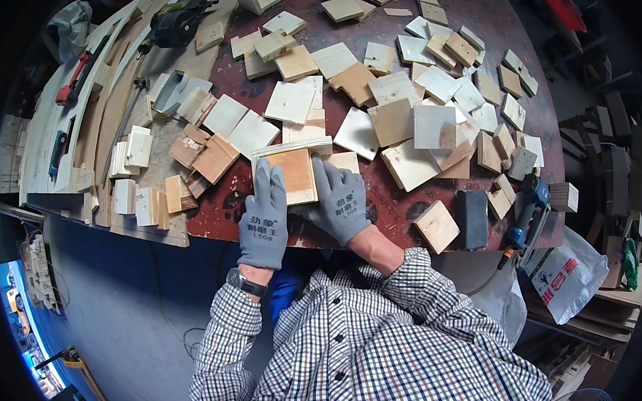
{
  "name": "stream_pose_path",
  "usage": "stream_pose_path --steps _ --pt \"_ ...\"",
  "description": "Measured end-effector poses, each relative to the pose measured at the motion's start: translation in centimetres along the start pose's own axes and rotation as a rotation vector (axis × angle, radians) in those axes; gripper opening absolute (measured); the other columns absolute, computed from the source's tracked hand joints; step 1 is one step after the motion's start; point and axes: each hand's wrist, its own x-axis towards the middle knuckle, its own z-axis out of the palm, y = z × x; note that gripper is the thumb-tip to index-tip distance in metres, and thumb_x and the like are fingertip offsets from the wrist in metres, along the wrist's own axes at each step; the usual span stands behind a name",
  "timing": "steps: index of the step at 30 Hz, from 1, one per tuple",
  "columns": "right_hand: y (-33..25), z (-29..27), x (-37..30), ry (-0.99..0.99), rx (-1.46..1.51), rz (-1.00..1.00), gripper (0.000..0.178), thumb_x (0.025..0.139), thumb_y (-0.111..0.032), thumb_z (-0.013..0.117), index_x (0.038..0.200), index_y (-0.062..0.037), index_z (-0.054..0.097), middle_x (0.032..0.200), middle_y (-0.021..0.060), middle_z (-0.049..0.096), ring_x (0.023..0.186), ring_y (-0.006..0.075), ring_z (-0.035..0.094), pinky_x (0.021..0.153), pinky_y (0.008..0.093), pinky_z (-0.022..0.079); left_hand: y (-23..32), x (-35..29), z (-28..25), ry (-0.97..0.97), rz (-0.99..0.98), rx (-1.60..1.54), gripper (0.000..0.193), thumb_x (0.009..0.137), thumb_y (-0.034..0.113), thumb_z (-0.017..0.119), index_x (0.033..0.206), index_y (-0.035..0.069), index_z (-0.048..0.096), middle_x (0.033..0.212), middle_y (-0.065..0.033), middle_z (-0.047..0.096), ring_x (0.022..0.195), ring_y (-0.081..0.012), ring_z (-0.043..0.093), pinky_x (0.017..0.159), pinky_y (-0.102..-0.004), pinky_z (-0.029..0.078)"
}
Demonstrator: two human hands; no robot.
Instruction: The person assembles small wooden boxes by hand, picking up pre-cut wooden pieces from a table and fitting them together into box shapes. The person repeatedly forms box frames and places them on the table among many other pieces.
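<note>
At the table's near edge, both of my hands, in grey gloves, are on a small wooden block piece. It has a reddish-brown square face (pixel 295 174) and a pale wooden strip (pixel 299 146) across its far end. My left hand (pixel 263 217) presses along its left side, fingers pointing away from me. From the right, my right hand (pixel 342 201) grips the opposite side, with its thumb out of sight. Just beyond the strip lie pale wooden blocks (pixel 289 102); another block (pixel 344 162) sits beside my right fingers.
Many loose wooden blocks (pixel 414 162) cover the dark red tabletop (pixel 323 237). To the right are a dark rectangular block (pixel 473 219) and a blue air nailer (pixel 525 214) with a hose. Long boards (pixel 107 74), a red-handled tool (pixel 71 82) and a black power tool (pixel 178 22) lie at left.
</note>
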Motion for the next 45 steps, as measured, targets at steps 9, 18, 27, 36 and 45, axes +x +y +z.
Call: stream_pose_path --steps 9,18,27,36,45 --pt "0.03 -0.24 -0.02 -0.075 -0.033 0.023 0.105 0.07 -0.055 0.087 0.153 -0.0024 0.048 0.136 0.0112 0.059 0.105 0.0294 0.06 0.087 0.0465 0.046 0.23 0.01 -0.36 -0.012 -0.009 0.038 0.084 0.085 0.003 0.069 0.162 -0.001 0.037 0.173 -0.0222 0.026 0.088 -0.0289 0.066 0.075 -0.0355 0.061" --pt "-0.07 0.26 -0.06 -0.018 -0.012 0.022 0.106 0.071 -0.058 0.087 0.151 0.0008 0.049 0.134 0.0138 0.06 0.106 0.03 0.06 0.09 0.0463 0.046 0.31 0.02 -0.49 -0.025 -0.029 0.002 0.089 0.081 0.002 0.072 0.163 -0.001 0.036 0.173 -0.0221 0.025 0.091 -0.033 0.065 0.078 -0.0393 0.061" --pt "-0.25 0.2 0.0 -0.009 -0.025 0.013 0.108 0.072 -0.062 0.085 0.15 0.0023 0.048 0.134 0.0153 0.058 0.107 0.0316 0.058 0.091 0.047 0.045 0.43 0.13 -0.64 -0.031 -0.024 0.027 0.083 0.085 0.001 0.066 0.162 -0.002 0.035 0.172 -0.0235 0.026 0.089 -0.0321 0.064 0.076 -0.0383 0.06" --pt "-0.04 0.24 -0.08 -0.01 -0.05 0.002 0.107 0.073 -0.063 0.084 0.151 0.0015 0.049 0.134 0.0135 0.057 0.105 0.0302 0.058 0.09 0.0457 0.044 0.36 0.1 -0.61 -0.029 -0.015 0.041 0.079 0.088 0.002 0.063 0.161 -0.004 0.036 0.172 -0.0234 0.027 0.089 -0.0308 0.064 0.077 -0.0369 0.059" --pt "0.0 -0.03 -0.15 -0.037 -0.046 -0.005 0.109 0.069 -0.052 0.088 0.155 0.0003 0.044 0.135 0.0131 0.058 0.108 0.0309 0.058 0.092 0.0474 0.045 0.39 0.04 -0.48 -0.019 -0.03 0.043 0.083 0.086 0.003 0.067 0.163 0.0 0.035 0.173 -0.0221 0.026 0.088 -0.0311 0.065 0.077 -0.0372 0.059"
